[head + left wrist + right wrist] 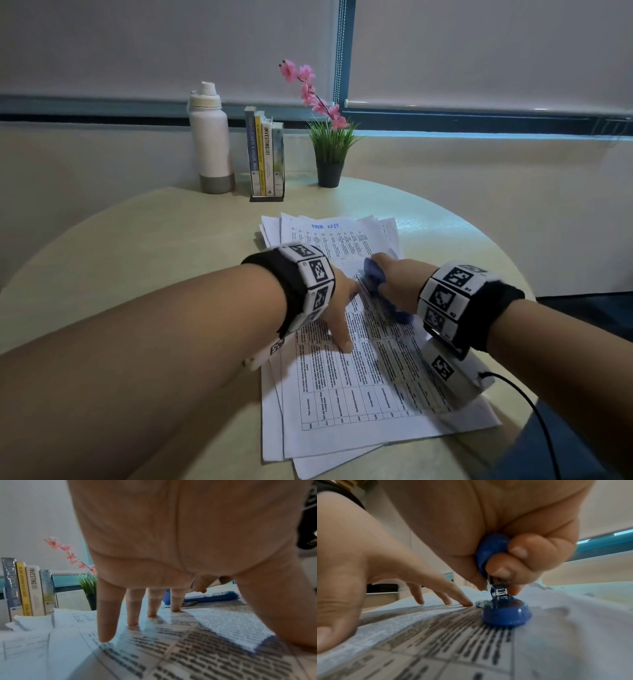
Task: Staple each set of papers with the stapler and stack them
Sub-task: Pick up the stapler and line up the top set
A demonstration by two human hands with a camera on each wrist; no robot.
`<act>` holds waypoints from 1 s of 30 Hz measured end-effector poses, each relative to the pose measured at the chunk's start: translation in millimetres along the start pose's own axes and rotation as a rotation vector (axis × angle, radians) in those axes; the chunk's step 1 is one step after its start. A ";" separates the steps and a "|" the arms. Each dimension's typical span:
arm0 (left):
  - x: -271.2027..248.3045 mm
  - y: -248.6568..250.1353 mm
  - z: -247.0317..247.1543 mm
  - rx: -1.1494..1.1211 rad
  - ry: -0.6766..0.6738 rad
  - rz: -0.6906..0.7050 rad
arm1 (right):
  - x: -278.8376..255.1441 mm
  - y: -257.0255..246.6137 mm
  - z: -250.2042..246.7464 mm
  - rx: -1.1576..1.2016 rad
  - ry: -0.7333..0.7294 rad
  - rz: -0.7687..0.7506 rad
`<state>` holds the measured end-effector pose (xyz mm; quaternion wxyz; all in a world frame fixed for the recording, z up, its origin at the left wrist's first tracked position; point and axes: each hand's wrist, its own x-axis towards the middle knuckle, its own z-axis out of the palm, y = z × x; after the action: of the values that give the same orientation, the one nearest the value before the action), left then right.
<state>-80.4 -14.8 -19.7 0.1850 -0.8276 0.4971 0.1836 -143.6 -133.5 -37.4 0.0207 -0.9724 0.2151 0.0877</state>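
Observation:
A set of printed papers (359,387) lies askew on the table in front of me. My left hand (337,308) presses on it with straight, spread fingers (132,609), thumb toward me. My right hand (394,284) grips a blue stapler (373,274) just right of the left hand. In the right wrist view, curled fingers (530,547) hold the top arm of the stapler (503,614), whose round base rests on the top sheet (436,635). In the left wrist view the stapler (212,597) lies beyond the fingertips. A second pile of papers (342,233) lies farther back.
The round pale table (137,246) carries a white bottle (210,137), a rack of books (265,154) and a potted plant with pink flowers (329,147) along its far edge by the wall. A black cable (534,404) hangs from my right wrist.

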 end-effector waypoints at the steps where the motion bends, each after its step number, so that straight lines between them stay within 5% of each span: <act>1: 0.1 -0.2 1.0 0.011 0.006 0.000 | 2.4 0.2 0.5 -0.008 -0.005 0.008; 30: 1.3 -3.7 6.2 0.073 -0.008 0.038 | 53.4 -11.7 2.4 -0.103 0.031 0.064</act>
<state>-77.3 -11.2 -25.3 0.2135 -0.8100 0.5184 0.1721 -91.5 -144.8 -49.3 -0.0356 -0.9660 0.2418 0.0842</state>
